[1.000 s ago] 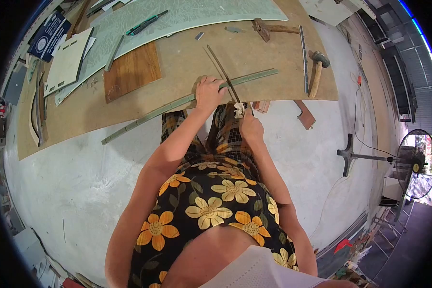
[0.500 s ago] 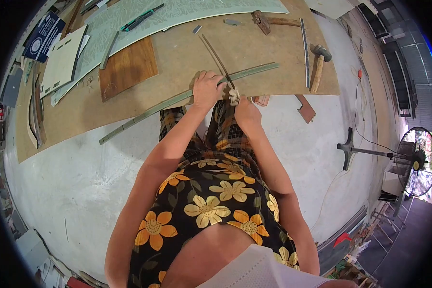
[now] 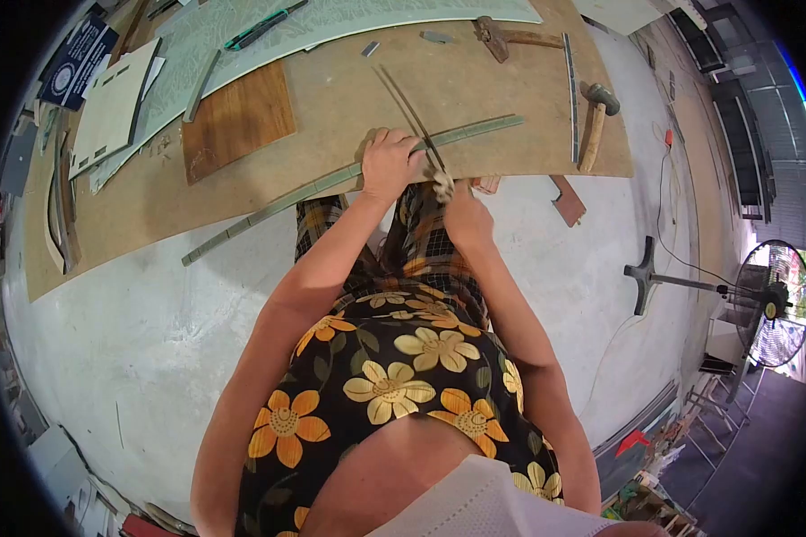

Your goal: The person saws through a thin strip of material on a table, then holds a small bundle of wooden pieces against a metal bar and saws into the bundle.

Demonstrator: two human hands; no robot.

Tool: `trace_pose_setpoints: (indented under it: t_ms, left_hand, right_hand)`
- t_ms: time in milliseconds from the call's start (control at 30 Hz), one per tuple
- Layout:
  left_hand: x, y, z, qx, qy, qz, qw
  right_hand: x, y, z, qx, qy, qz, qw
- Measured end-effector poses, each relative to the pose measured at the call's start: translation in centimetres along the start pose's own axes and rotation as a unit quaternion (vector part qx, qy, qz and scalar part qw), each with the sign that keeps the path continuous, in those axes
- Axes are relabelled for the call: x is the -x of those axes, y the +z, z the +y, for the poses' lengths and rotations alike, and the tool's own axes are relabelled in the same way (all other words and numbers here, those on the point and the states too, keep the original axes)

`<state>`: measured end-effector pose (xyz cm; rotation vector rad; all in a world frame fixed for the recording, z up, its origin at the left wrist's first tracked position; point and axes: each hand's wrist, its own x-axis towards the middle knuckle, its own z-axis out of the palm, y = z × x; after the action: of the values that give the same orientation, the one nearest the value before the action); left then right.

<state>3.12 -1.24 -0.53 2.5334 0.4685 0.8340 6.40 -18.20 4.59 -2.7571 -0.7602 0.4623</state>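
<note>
A long, narrow grey-green strip marked off in segments (image 3: 278,212) lies slantwise over the table's near edge, its left end jutting out above the floor. My left hand (image 3: 390,163) is closed over the strip near its middle, pressing it against the tabletop. In my right hand (image 3: 466,215) is a thin saw, apparently a hacksaw (image 3: 412,115), gripped by its pale, wrapped-looking handle. The saw crosses the strip just right of my left fingers and points away from me. Whether its blade has cut into the strip cannot be made out.
On the brown table (image 3: 331,98) lie a brown wooden panel (image 3: 237,121), a pale green sheet (image 3: 358,20), a utility knife (image 3: 264,25) and two hammers (image 3: 493,40). A thin dark strip (image 3: 571,98) lies near the right hammer. A standing fan (image 3: 770,304) is at right.
My right hand has drawn the saw slightly back toward me and to the right. My left hand keeps its place on the strip.
</note>
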Motion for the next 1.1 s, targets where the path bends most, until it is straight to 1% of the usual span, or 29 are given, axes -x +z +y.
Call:
trace_pose_setpoints:
  t_ms: [67,167,267,333,433,533,633,733,833,933,1033,1100]
  left_hand:
    - [0.0,0.2,-0.1,-0.006,-0.004,-0.002,1.000]
    - [-0.1,0.0,0.0,-0.012,-0.007,-0.009,1.000]
    - [-0.1,-0.1,0.0,-0.003,-0.014,-0.018,1.000]
    - [-0.1,-0.2,0.1,-0.001,-0.012,-0.017,1.000]
    - [-0.1,-0.1,0.0,0.001,-0.012,-0.016,1.000]
    - [0.0,-0.2,-0.1,0.006,-0.008,-0.016,1.000]
    - [-0.1,0.0,-0.1,0.002,-0.007,-0.019,1.000]
    - [-0.1,-0.1,-0.3,-0.005,-0.003,-0.014,1.000]
    - [-0.1,-0.1,-0.1,-0.001,-0.001,-0.007,1.000]
    - [-0.4,-0.3,0.0,0.005,-0.007,-0.008,1.000]
    - [0.1,-0.2,0.0,0.002,-0.007,-0.015,1.000]
    - [-0.2,0.0,-0.1,0.002,-0.002,-0.011,1.000]
  right_hand:
    - [-2.6,0.2,-1.3,-0.003,-0.037,0.024,0.999]
    - [-3.6,1.0,-1.7,-0.007,-0.043,0.051,0.998]
    - [-0.7,0.8,-0.2,-0.007,-0.001,0.022,1.000]
    - [2.6,0.9,1.2,-0.006,-0.003,0.010,1.000]
    - [4.5,1.2,1.9,0.016,0.036,-0.013,0.999]
    - [2.1,0.5,1.1,0.020,0.020,-0.011,1.000]
    - [-2.0,0.8,-0.9,0.004,-0.042,0.036,0.998]
    - [-3.3,1.3,-1.5,0.009,-0.040,0.050,0.998]
    - [0.0,1.2,-0.1,0.011,0.018,-0.006,1.000]
    - [4.5,0.6,1.2,0.002,0.053,-0.041,0.998]
    - [4.5,0.2,1.2,0.036,0.037,-0.047,0.998]
    - [1.6,0.6,0.1,0.018,0.024,-0.032,0.999]
